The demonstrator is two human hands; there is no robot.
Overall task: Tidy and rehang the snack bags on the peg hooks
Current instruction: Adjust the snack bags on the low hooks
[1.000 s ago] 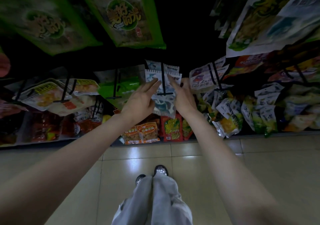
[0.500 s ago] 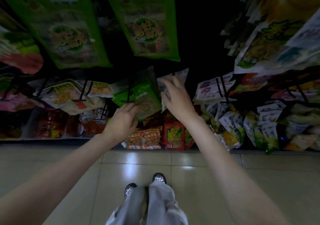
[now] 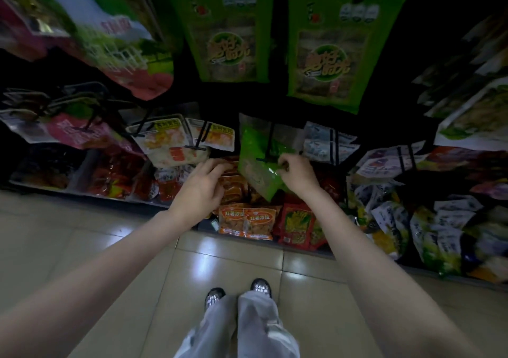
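Glossy beige tiled floor (image 3: 82,250), grey trousers (image 3: 247,327), silver shoes (image 3: 261,286)

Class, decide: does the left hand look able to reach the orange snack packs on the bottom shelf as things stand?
Probably yes. The left hand holds nothing and hovers just above the orange snack packs, with nothing between them; the right hand is busy with the green bag.

Both hands (image 3: 202,185) (image 3: 295,172) outstretched, right pinching
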